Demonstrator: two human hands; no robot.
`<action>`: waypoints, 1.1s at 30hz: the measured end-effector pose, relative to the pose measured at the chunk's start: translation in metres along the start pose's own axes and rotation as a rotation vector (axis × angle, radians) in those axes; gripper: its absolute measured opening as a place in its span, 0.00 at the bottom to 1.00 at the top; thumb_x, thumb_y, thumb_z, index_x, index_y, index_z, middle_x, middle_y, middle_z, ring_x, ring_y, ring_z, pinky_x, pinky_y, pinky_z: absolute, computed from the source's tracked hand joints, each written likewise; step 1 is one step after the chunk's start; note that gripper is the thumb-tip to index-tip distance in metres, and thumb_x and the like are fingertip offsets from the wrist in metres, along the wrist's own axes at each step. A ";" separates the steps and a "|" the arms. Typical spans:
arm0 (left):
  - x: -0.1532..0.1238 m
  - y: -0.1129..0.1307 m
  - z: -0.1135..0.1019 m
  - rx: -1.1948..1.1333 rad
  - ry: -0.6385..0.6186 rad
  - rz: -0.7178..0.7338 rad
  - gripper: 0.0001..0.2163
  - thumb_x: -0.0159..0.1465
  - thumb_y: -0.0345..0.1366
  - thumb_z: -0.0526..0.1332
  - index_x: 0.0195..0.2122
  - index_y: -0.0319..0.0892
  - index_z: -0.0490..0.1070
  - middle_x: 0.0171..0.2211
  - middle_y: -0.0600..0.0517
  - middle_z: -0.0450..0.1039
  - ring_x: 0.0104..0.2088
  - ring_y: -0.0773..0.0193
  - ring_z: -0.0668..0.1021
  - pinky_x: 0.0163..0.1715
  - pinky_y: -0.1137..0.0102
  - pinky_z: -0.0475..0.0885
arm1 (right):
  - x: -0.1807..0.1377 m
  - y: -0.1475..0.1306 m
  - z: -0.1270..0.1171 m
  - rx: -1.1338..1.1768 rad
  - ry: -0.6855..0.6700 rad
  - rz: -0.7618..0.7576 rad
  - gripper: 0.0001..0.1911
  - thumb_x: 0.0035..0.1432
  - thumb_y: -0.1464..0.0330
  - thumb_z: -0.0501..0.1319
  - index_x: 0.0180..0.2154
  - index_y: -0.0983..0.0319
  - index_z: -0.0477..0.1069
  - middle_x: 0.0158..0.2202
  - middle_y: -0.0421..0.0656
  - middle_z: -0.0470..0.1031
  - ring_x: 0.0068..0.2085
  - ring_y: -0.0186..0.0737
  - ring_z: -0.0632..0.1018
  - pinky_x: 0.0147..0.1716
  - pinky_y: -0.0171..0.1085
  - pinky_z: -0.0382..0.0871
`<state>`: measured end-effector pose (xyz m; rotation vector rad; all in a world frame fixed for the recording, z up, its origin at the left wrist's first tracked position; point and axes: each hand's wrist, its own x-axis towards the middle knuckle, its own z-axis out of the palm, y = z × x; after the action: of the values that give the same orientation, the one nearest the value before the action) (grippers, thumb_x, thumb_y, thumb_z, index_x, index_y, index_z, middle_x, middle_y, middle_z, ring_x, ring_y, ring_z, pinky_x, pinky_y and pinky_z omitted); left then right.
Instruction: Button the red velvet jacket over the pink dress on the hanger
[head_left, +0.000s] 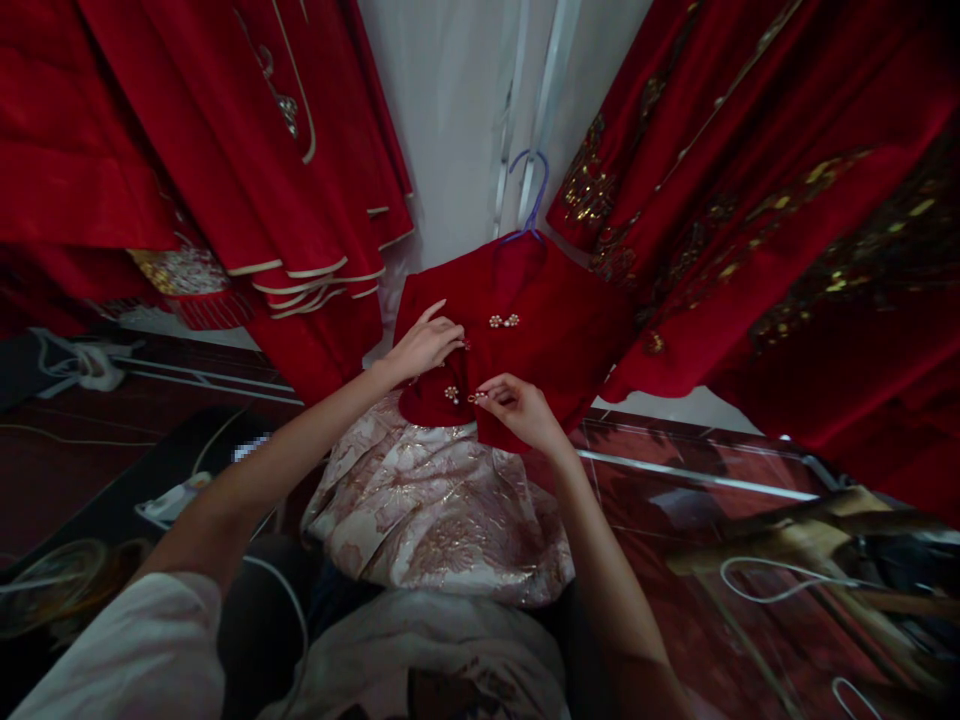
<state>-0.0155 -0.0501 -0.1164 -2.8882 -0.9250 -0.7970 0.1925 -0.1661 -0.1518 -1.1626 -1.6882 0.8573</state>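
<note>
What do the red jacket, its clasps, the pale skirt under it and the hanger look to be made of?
Red jacket: likely velvet, matte, deep, soft-looking pile. Clasps: probably metal with pearl-like beads, small bright glints. Pale skirt: seems brocade, woven gold pattern with sheen. Hanger: appears plastic-coated wire or plastic, thin, bluish, smooth. The right hand pinches a lower clasp; the left hand steadies the fabric.

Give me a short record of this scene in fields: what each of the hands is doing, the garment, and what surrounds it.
garment: red jacket on a blue hanger, over a pale brocade skirt
left hand: flat on the jacket's front edge, fingers spread
right hand: fingertips pinch a pearl clasp near the hem
other clasps: one higher up, one at lower left
surroundings: red embroidered robes hanging on both sides, white wall behind
</note>
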 end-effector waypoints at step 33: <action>0.074 0.042 0.003 0.158 -0.034 0.101 0.14 0.70 0.40 0.46 0.45 0.41 0.70 0.36 0.49 0.74 0.36 0.62 0.77 0.51 0.61 0.67 | 0.030 -0.016 -0.047 -0.257 0.524 -0.187 0.23 0.57 0.60 0.62 0.52 0.62 0.67 0.54 0.53 0.69 0.58 0.48 0.69 0.60 0.52 0.61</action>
<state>0.0608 -0.0444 -0.0783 -2.7942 -0.7978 -0.6383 0.2259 -0.1401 -0.1118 -1.2428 -1.4578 0.1920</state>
